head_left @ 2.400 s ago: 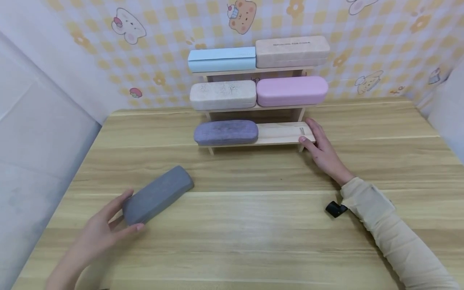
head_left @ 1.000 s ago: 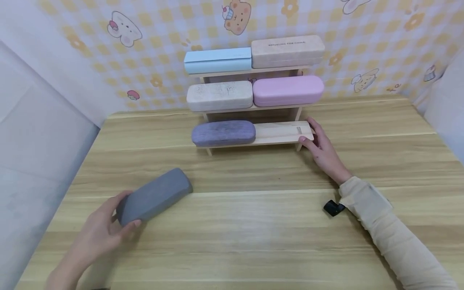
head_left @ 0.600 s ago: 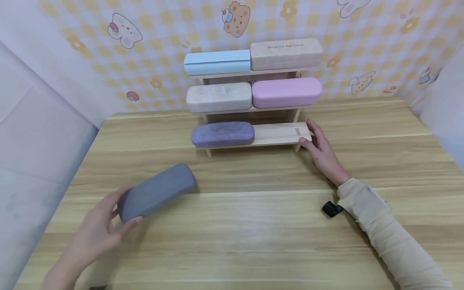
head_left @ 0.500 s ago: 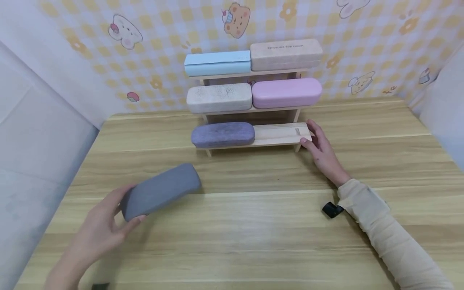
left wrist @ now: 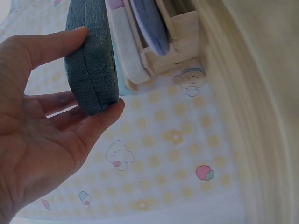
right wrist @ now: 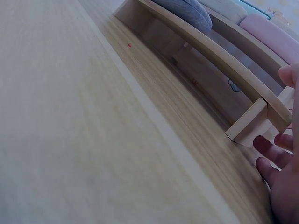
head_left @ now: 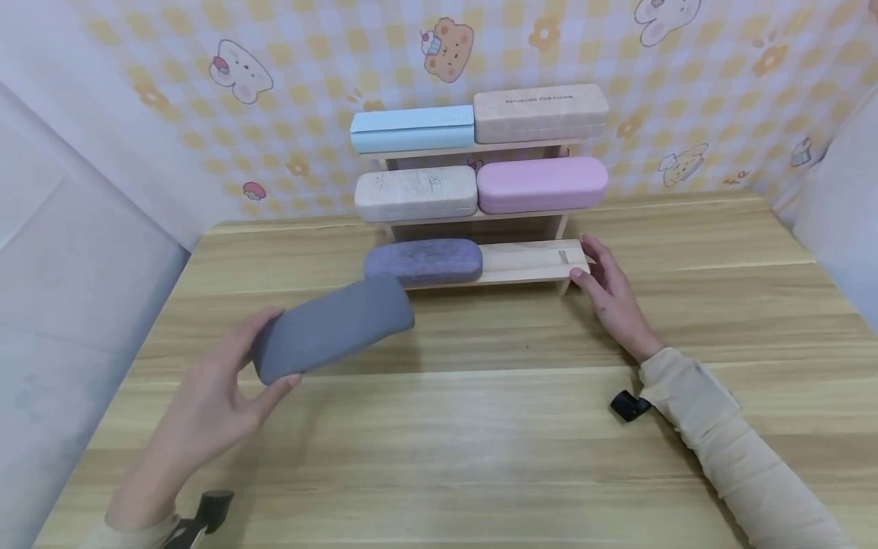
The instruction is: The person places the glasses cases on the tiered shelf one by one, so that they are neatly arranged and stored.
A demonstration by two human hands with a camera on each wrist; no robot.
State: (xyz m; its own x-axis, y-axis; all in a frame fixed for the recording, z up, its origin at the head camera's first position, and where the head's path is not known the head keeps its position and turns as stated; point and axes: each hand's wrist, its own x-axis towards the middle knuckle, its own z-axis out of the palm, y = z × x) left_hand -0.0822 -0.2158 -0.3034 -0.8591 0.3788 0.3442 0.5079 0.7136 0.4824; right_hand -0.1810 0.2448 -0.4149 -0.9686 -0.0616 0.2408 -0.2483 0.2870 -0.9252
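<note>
My left hand (head_left: 213,396) holds a grey glasses case (head_left: 336,324) by its near end, thumb on one long side and fingers on the other. The case is tilted and off the table, in front of the shelf's lower left. In the left wrist view, the glasses case (left wrist: 91,60) shows a seam along its side. At the right end of the lowest tier of a three-tier wooden shelf (head_left: 521,261), my right hand (head_left: 613,301) grips the board's end, thumb at the front corner and index finger at the back. A purple glasses case (head_left: 424,261) lies on that tier's left half.
The middle tier bears a whitish patterned case (head_left: 414,194) and a pink case (head_left: 542,185). On top are a light blue case (head_left: 411,130) and a beige case (head_left: 540,114). A checked, cartoon-printed backdrop (head_left: 329,69) stands behind the wooden table (head_left: 466,450).
My left hand has taken hold of the grey glasses case, lifted it off the table and carried it forward and right, towards the shelf. My right hand stays at the shelf's end.
</note>
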